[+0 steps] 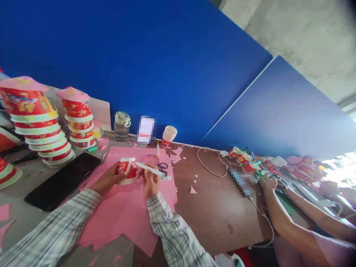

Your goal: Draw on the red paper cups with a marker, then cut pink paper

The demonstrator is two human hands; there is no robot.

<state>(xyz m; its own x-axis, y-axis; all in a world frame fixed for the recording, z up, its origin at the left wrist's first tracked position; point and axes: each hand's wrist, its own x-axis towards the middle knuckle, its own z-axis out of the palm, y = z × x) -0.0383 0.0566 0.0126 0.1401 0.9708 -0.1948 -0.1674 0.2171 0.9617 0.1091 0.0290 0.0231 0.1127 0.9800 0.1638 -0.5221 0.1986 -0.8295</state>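
Observation:
My left hand point(112, 176) is closed round a red and white paper cup point(127, 167), which it holds over pink paper point(125, 211). In my right hand point(151, 181) is a white marker point(150, 169) with a green end. The marker's other end points at the cup's side; whether it touches, I cannot tell. Just beyond my right hand lie black-handled scissors point(162, 167) and a second white marker point(166, 178). Past them a yellow and white pen point(158, 149) rests near the paper's far edge.
Stacked paper cups with pink tops point(44, 129) stand at left by a black phone point(63, 181). A glass jar point(121, 127) and an upright cup point(168, 135) stand along the blue partition point(167, 74). A white cable point(207, 168) and a co-worker's hands point(268, 182) are at right.

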